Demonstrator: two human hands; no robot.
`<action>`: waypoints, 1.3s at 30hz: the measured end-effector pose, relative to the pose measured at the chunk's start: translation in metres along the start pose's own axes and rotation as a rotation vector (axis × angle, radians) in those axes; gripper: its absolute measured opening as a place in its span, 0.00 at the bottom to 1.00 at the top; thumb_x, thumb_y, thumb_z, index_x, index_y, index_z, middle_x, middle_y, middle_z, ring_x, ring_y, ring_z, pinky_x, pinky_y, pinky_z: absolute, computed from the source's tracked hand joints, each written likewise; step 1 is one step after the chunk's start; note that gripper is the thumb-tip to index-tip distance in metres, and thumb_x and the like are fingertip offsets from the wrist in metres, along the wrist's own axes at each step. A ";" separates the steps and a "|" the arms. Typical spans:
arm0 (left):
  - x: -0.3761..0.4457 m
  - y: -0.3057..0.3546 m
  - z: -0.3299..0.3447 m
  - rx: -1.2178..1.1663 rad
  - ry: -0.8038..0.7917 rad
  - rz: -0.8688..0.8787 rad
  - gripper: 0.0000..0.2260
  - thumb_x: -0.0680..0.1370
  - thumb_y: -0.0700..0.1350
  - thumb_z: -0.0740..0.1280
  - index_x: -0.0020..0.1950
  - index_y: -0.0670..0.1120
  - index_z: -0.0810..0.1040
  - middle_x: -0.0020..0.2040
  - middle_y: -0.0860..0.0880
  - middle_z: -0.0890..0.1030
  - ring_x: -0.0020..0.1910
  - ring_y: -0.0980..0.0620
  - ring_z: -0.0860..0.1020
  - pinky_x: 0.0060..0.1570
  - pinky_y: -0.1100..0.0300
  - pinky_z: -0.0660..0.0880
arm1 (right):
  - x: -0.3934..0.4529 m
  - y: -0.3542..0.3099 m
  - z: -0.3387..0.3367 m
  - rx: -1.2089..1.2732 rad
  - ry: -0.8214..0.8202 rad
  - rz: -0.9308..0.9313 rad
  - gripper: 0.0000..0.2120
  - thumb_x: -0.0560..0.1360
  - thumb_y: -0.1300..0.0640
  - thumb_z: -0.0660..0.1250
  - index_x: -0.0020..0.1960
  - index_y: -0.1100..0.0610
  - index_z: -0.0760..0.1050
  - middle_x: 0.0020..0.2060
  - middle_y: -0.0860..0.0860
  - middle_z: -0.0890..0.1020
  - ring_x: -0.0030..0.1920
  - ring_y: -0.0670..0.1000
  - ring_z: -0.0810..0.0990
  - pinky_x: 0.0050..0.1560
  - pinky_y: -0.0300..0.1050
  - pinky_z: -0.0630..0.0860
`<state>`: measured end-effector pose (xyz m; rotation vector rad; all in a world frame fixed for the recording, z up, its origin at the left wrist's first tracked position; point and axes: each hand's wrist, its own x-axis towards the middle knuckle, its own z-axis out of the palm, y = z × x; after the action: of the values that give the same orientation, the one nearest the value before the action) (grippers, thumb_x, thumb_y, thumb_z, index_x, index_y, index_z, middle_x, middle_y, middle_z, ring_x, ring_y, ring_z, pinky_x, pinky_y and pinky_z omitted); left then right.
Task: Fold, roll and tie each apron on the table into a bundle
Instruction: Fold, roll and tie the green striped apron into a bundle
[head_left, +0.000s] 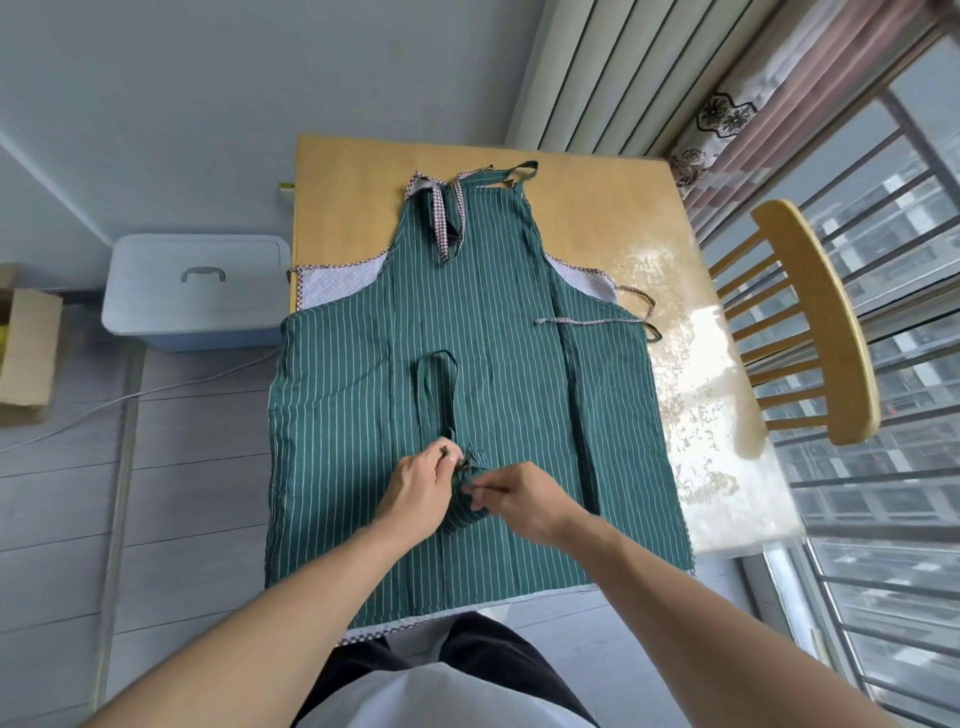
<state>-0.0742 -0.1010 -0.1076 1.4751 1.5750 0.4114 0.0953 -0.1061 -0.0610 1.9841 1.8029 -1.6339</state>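
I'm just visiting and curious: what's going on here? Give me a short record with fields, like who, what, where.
who: a person, seen from a head camera
left hand: pinches a green tie strap
right hand: pinches the small rolled green bundle
bundle: lies on a flat green striped apron
under it: a pale dotted apron with checked trim
surface: wooden table
nearby: wooden chair at right, lidded plastic box on the floor at left

You are holding a small rolled green striped bundle (464, 506) over a flat green striped apron (519, 364) covering the table (597, 208).
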 end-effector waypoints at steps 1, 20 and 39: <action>0.000 -0.003 0.000 -0.005 0.000 0.000 0.11 0.87 0.48 0.54 0.50 0.50 0.75 0.32 0.51 0.73 0.28 0.56 0.70 0.26 0.65 0.62 | 0.001 -0.004 0.006 -0.066 -0.002 -0.030 0.11 0.83 0.57 0.63 0.52 0.58 0.84 0.40 0.52 0.84 0.28 0.48 0.73 0.28 0.37 0.69; -0.002 -0.023 0.007 -0.142 -0.124 0.067 0.15 0.87 0.45 0.53 0.56 0.42 0.78 0.54 0.51 0.76 0.53 0.56 0.77 0.57 0.57 0.74 | 0.024 -0.001 0.031 -0.597 0.468 -0.125 0.16 0.84 0.53 0.56 0.67 0.45 0.77 0.50 0.48 0.78 0.50 0.52 0.79 0.38 0.46 0.74; 0.001 -0.022 0.009 -0.133 -0.178 0.045 0.13 0.86 0.45 0.55 0.63 0.43 0.76 0.61 0.57 0.73 0.57 0.56 0.76 0.62 0.56 0.72 | 0.014 -0.016 -0.028 -0.247 0.067 -0.221 0.25 0.82 0.42 0.63 0.33 0.57 0.66 0.33 0.53 0.71 0.31 0.49 0.68 0.35 0.47 0.69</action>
<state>-0.0799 -0.1078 -0.1293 1.4074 1.3509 0.3921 0.0993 -0.0744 -0.0481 1.8104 2.1937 -1.3229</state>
